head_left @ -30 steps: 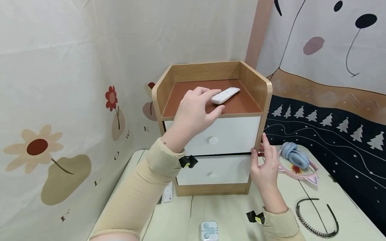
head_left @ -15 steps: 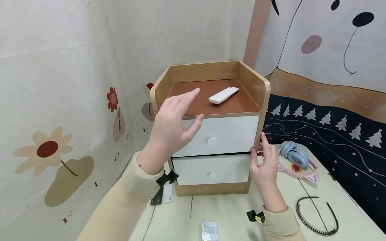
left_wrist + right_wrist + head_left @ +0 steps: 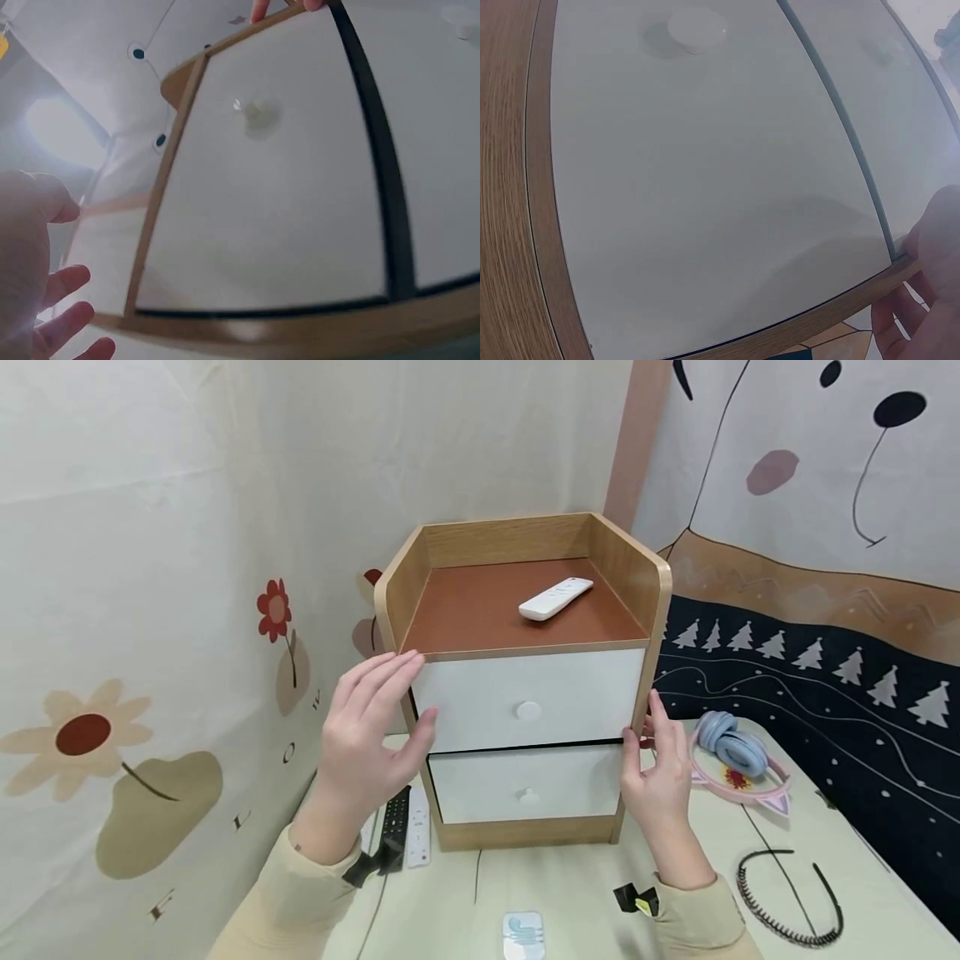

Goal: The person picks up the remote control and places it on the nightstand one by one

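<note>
Cabinet (image 3: 480, 702) upright between left hand (image 3: 367, 731), grip released beside left edge, and right hand (image 3: 662, 787), grasping right edge

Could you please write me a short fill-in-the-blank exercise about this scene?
The cabinet has ____ white drawers.
The hand touching the cabinet at its right edge is the person's ____ one.
The white remote lies on a ____ surface.
In the head view, the black remote lies to the ____ of the cabinet.

Missing words: two; right; brown; left.
</note>
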Action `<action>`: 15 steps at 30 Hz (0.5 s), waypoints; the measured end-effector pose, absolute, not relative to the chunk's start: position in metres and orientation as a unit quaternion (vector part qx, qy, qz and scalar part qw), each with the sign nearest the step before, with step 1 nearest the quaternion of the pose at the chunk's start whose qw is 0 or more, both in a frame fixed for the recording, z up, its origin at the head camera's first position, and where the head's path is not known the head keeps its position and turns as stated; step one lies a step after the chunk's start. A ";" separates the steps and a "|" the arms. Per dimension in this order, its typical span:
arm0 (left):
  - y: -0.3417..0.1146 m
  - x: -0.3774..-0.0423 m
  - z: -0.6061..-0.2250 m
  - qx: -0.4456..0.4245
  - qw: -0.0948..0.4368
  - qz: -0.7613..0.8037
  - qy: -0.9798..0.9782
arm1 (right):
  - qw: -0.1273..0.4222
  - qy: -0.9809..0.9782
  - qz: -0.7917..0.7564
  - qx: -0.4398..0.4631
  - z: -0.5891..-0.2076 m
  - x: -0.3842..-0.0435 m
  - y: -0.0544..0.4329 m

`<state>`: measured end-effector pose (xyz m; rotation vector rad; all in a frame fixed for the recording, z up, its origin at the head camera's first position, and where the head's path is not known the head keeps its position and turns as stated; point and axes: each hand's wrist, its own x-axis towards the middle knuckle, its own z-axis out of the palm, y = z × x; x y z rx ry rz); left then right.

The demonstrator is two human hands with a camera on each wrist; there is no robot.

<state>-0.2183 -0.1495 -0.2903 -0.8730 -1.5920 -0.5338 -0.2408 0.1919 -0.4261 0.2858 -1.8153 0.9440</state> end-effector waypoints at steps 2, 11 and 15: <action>-0.158 -0.219 -0.299 -0.364 0.589 -0.238 -0.681 | 0.509 -0.756 0.393 0.120 -0.426 -0.241 0.192; -0.185 -0.228 -0.338 -0.330 0.596 -0.244 -0.690 | 0.492 -0.766 0.397 0.112 -0.428 -0.241 0.194; -0.195 -0.232 -0.358 -0.313 0.583 -0.244 -0.709 | 0.495 -0.764 0.396 0.117 -0.428 -0.242 0.195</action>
